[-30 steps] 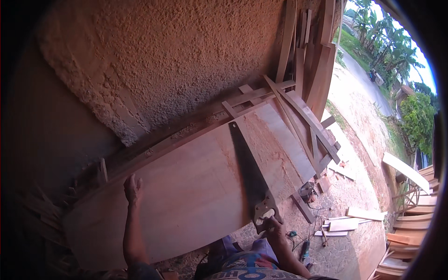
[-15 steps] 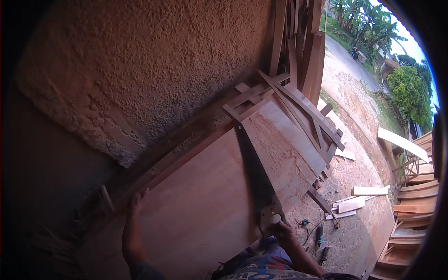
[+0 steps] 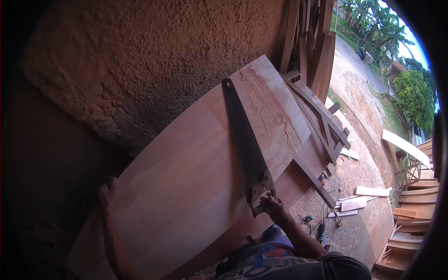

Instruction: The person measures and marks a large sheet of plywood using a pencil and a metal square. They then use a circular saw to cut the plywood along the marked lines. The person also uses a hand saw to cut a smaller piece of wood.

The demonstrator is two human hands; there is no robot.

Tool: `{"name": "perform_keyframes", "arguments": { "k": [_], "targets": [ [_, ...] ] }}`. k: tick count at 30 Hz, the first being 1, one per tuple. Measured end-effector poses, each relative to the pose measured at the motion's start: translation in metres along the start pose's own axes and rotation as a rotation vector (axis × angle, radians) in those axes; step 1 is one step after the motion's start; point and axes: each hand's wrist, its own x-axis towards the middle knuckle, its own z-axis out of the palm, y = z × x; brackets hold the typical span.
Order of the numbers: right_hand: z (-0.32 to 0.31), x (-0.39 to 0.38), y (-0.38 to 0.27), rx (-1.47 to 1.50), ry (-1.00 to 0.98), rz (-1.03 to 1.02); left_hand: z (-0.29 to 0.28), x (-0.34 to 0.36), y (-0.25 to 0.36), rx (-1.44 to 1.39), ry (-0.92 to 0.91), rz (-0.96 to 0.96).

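Note:
A large pale wooden panel (image 3: pixel 182 163) lies across the middle, dusted with sawdust toward its far right end. My left hand (image 3: pixel 108 195) grips its far left edge, the fingertips curled over the rim. In my right hand (image 3: pixel 276 209) is the handle of a hand saw (image 3: pixel 242 135), held at the near edge of the panel. The saw's dark blade lies across the panel, toothed edge to the left, and its tip reaches the far edge. Under the panel, a second brown wooden surface (image 3: pixel 303 175) shows along the near side.
A rough plastered wall (image 3: pixel 154 60) rises beyond the panel. Tall planks (image 3: pixel 322 60) lean at the back, and crossed wooden strips (image 3: pixel 322 114) lie at the panel's right. Offcuts (image 3: pixel 352 204), cables and a power tool (image 3: pixel 321 232) lie on the ground. Wooden pieces (image 3: pixel 415 210) are stacked at far right.
The panel has shifted toward the wall and left, uncovering the brown surface beneath its near edge. My left hand moved left with it; my right hand and the saw moved up and slightly left.

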Motion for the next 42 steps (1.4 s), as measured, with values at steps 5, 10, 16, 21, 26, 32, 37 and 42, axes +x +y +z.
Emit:
{"name": "perform_keyframes", "arguments": {
  "k": [5,10,16,21,26,32,37,42],
  "targets": [
    [-0.005,-0.012,-0.015,0.036,-0.189,0.026,-0.067,-0.052,0.019,-0.005,0.272,0.11],
    [-0.039,-0.051,-0.051,0.045,-0.272,-0.063,-0.088,-0.102,0.029,-0.008,0.35,0.083],
    [-0.057,-0.106,-0.088,-0.074,-0.22,-0.11,-0.104,-0.163,0.031,0.037,0.607,0.238],
    [-0.107,-0.155,-0.099,-0.03,-0.224,-0.196,-0.124,-0.211,0.064,0.069,0.613,0.289],
    [-0.144,-0.192,-0.117,-0.105,-0.298,-0.385,-0.132,-0.24,0.165,0.151,0.472,0.326],
    [-0.078,-0.266,-0.171,-0.157,-0.129,-0.698,-0.132,-0.251,0.264,0.069,0.282,0.399],
    [-0.037,-0.297,-0.187,-0.1,-0.506,-1.021,-0.114,-0.262,0.322,-0.101,0.251,0.639],
    [-0.011,-0.322,-0.18,-0.897,-0.221,-1.542,-0.114,-0.286,0.342,-0.141,0.199,0.658]
  ]
}}
